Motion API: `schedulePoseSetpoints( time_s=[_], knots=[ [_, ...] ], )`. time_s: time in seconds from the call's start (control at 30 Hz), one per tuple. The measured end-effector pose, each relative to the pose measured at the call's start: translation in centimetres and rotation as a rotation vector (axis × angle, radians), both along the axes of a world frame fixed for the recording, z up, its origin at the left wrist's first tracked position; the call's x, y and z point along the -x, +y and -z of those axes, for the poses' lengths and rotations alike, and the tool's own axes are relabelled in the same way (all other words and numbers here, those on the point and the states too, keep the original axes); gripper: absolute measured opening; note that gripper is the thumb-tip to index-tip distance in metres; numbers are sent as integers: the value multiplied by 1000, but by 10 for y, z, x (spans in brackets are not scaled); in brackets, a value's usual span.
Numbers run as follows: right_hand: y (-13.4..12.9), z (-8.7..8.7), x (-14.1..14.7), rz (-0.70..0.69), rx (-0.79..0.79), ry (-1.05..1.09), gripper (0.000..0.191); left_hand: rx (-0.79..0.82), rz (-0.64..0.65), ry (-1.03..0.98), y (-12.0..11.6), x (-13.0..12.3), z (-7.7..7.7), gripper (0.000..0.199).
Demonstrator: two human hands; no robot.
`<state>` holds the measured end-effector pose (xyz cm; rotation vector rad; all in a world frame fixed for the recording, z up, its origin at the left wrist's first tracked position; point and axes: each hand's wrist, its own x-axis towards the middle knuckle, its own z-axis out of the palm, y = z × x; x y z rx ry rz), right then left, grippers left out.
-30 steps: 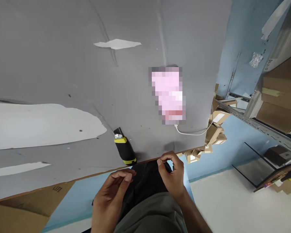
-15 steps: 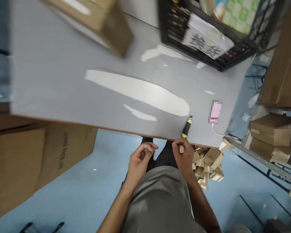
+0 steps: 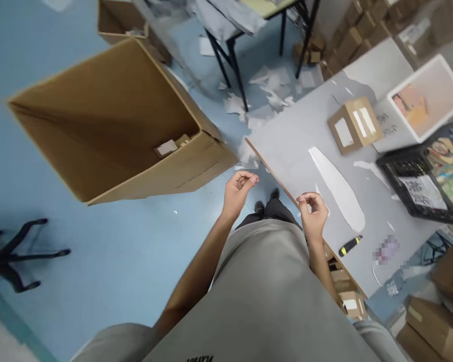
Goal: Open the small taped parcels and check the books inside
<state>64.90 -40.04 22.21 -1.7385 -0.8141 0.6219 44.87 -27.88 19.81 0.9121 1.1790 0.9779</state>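
Observation:
My left hand [image 3: 241,191] is raised in front of my body, above the blue floor. Its fingers are curled toward the thumb and I see nothing in them. To its left stands a large, deep cardboard box [image 3: 181,168] with its top open and a few small cartons at the bottom. My right hand [image 3: 313,213] hovers by the wooden edge of the grey table [image 3: 287,136], its fingers also closed in toward the thumb with nothing visible between them. Nearest to it on the table are a black and yellow utility knife [image 3: 350,246] and a long white paper strip [image 3: 337,188].
A taped small carton [image 3: 355,125], a white box [image 3: 425,100] and a black crate [image 3: 419,196] stand along the table's far side. A blurred pink item [image 3: 387,250] with a white cable lies at the right. A black chair base [image 3: 18,256] is at lower left.
My view has swung left, bringing the open cardboard box and the chair base into sight. Both hands stay raised before my body, apart from each other. The utility knife still lies on the table.

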Motion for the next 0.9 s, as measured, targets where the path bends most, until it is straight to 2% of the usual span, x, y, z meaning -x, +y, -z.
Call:
schedulePoseSetpoints(
  time_s=[0.17, 0.3, 0.4, 0.53, 0.67, 0.9],
  knots=[
    [87, -4, 21, -194, -26, 8, 17, -41, -108, -1, 34, 43, -3, 30],
    [151, -9, 42, -404, -35, 36, 13, -2, -232, 38, 47, 68, -6, 31],
    [190, -11, 53, -538, -23, 54, 11, 48, -337, 67, 54, 79, -4, 31],
    [228, -4, 67, -632, 30, 74, 11, 104, -411, 74, 66, 89, 5, 34],
    [255, 6, 91, -704, 88, 118, 11, 133, -444, 62, 83, 106, 14, 34],
    [301, 20, 167, -854, 182, 77, 15, 149, -487, 18, 118, 164, 31, 31]
  ],
)
